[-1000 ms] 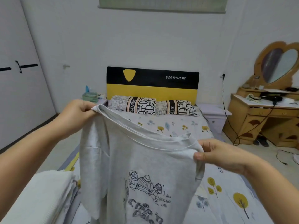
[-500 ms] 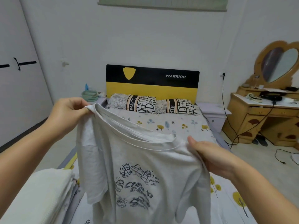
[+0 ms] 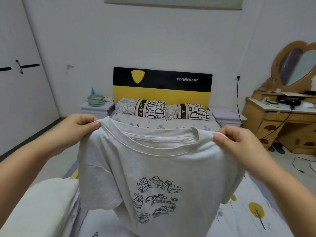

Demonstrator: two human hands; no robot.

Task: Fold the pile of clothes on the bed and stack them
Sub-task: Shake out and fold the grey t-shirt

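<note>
A light grey T-shirt (image 3: 159, 168) with a cartoon print hangs in the centre of the frame, held up above the bed (image 3: 253, 216); the left hand (image 3: 80, 127) pinches its shoulder at centre left, fingers curled on the fabric; the right hand (image 3: 239, 144) grips the other shoulder at centre right; a stack of pale folded cloth (image 3: 39, 207) lies at lower left; two patterned pillows (image 3: 162, 109) rest against the black-and-yellow headboard (image 3: 162, 86) beyond the collar.

T-shirt (image 3: 159, 168) is hanging over the bed (image 3: 248, 216), folded stack (image 3: 39, 207) sitting to its left, pillows (image 3: 162, 109) lying behind, dresser (image 3: 280, 120) standing off right, I think.
</note>
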